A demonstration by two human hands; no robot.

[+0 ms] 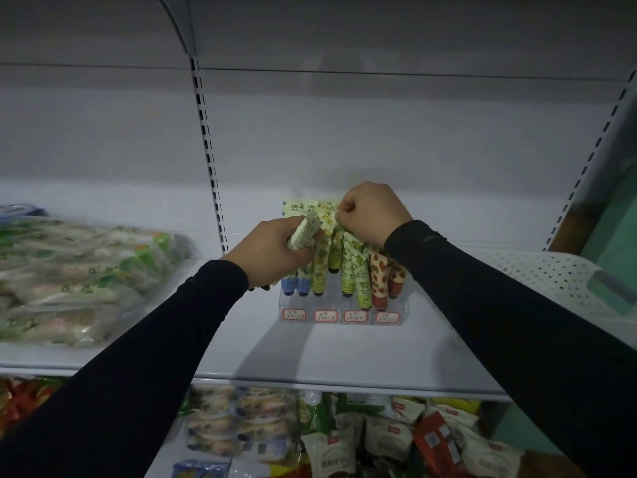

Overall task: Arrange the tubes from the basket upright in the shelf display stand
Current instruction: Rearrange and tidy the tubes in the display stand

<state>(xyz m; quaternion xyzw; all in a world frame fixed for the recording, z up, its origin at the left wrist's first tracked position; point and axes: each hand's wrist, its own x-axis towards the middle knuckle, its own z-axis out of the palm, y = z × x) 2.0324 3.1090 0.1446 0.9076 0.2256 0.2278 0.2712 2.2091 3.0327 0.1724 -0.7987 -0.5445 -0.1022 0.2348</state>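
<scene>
Left hand [272, 248]: grips pale tube [303, 233], tilted.
Right hand [374, 210]: pinches, probably, a yellow tube top [329, 219].
Stand [341, 313]: mid-shelf [344, 353], tubes upright.

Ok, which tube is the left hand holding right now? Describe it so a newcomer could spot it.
Start at the clear display stand on the white middle shelf. Just above its left end, the left hand grips a pale tube. Unlike the tubes standing cap-down in the stand, it lies tilted, its printed back and crimped end pointing up and right.
</scene>
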